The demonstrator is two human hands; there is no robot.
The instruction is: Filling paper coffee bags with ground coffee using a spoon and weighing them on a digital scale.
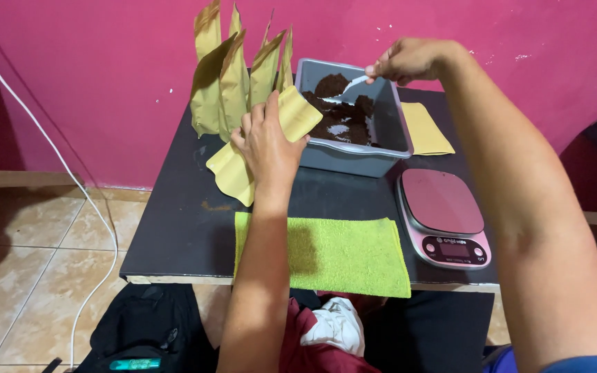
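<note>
My left hand (267, 141) grips a yellow-brown paper pouch (233, 171), tilted with its open end against the rim of a grey plastic tub (381, 162). Dark brown ground material (343, 114) lies in the tub. My right hand (409, 61) is over the tub's far corner and pinches the handle of a white spoon (347, 88), whose bowl dips into the dark material.
Several upright pouches (233, 76) stand at the back left of the black table (174, 228). A flat pouch (426, 128) lies right of the tub. A pink kitchen scale (443, 217) sits front right, a green cloth (340, 252) at the front edge. A white cable (70, 179) hangs left.
</note>
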